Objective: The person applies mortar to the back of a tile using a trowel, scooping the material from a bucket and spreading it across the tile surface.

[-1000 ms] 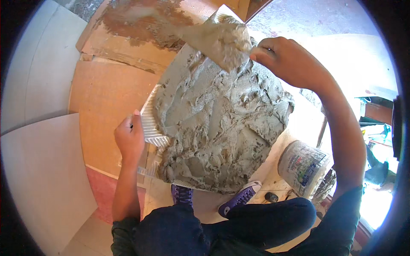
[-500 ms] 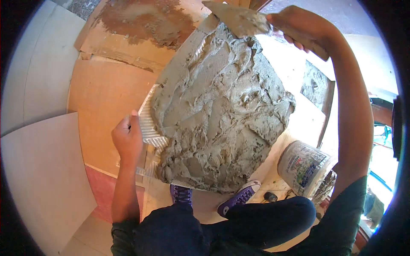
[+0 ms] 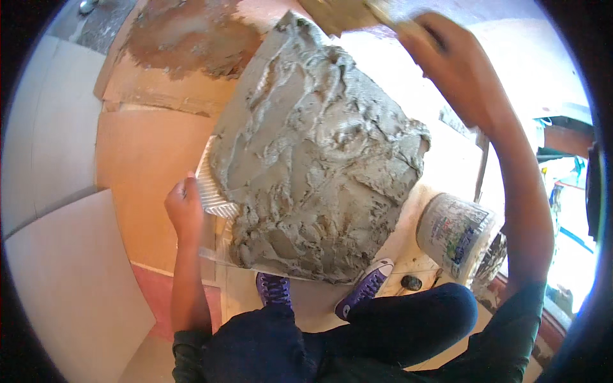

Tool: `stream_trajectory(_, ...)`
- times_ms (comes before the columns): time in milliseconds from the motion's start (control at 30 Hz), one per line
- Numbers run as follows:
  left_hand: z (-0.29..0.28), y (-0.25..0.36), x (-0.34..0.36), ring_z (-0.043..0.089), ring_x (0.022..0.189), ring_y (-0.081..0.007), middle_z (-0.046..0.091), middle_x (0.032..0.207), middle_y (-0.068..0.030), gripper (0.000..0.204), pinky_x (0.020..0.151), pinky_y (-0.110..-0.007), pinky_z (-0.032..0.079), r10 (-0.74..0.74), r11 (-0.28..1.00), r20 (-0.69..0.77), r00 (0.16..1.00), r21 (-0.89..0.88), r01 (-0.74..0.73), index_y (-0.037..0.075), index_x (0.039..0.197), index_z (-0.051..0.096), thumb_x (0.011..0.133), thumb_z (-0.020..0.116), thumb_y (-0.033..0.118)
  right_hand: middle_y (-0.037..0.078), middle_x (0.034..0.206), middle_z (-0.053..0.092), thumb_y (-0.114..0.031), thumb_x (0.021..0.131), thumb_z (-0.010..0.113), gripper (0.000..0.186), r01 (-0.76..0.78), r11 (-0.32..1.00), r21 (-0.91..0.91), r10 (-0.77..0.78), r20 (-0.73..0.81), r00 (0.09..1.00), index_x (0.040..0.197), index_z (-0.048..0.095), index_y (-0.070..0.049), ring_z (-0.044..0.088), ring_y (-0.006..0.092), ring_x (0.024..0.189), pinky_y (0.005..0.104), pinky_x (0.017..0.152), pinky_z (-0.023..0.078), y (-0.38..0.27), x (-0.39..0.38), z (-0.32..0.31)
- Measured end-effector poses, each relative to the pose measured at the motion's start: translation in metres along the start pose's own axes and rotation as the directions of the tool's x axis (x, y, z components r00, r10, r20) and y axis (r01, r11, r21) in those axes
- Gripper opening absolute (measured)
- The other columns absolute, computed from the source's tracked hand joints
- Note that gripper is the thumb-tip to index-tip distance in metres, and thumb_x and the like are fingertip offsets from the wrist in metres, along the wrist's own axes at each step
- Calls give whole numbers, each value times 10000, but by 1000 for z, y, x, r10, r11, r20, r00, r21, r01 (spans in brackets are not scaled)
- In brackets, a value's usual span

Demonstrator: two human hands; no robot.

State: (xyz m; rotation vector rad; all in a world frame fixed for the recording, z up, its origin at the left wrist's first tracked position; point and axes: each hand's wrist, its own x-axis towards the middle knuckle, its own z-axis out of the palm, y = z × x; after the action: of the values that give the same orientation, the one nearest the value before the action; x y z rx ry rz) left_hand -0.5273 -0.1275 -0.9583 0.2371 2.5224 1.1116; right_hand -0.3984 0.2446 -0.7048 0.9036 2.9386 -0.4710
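My left hand (image 3: 184,205) is closed on the left edge of a large tile (image 3: 209,185), whose ribbed back shows there uncovered. Thick grey wet mortar (image 3: 319,153) is spread unevenly over nearly all of that back, with ridges and lumps. At the upper right my right hand (image 3: 444,60) grips the handle of a trowel (image 3: 338,14). The trowel's mortar-smeared blade is blurred and partly cut off by the top of the picture, just beyond the tile's far corner. Whether blade and mortar touch cannot be made out.
A mortar-stained white bucket (image 3: 453,233) lies tipped on the right, with a small dark lump (image 3: 410,282) near it. Purple shoes (image 3: 273,287) stand at the tile's near edge. Pale tiles or panels (image 3: 64,274) are at the left, and a mortar-stained board (image 3: 191,38) lies farther back.
My right hand and the trowel have moved up and to the left, past the tile's far corner. The tile appears slightly farther left, my left hand still on its edge.
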Motion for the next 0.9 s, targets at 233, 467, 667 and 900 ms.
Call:
stream_trajectory(233,1,-36,17,511,638,-192,572,656,-106,427,635,-386,436,136,982,-16,991,131,-133,-84,808,620,1012,548,285,13,814,573,-84,836,607,160,-425,901,84,433,-139,890,988,614,-36,543,107,697,290,622,461,80,-239,-121)
stream_trajectory(467,4,-54,25,594,774,-275,687,861,-192,454,758,-423,474,144,933,212,967,296,-204,-111,1046,666,1030,513,317,52,928,657,-258,909,667,317,-798,585,141,785,-347,514,1147,672,-49,637,154,892,322,724,502,115,-467,-190)
stream_trajectory(667,-10,-44,26,621,977,-417,672,1053,-300,529,877,-473,449,233,924,189,954,262,-278,-148,1086,624,1013,478,355,158,815,652,-253,893,660,225,-885,236,-401,772,-476,422,997,677,-54,634,328,738,439,692,485,105,-502,-171)
stream_trajectory(900,-1,-53,36,585,1150,-468,616,1222,-360,628,994,-485,428,94,854,265,960,473,-215,-167,1222,579,1024,431,410,174,869,726,-269,877,641,250,-781,188,-596,910,-193,367,900,721,-34,722,332,827,459,756,561,192,-515,-123)
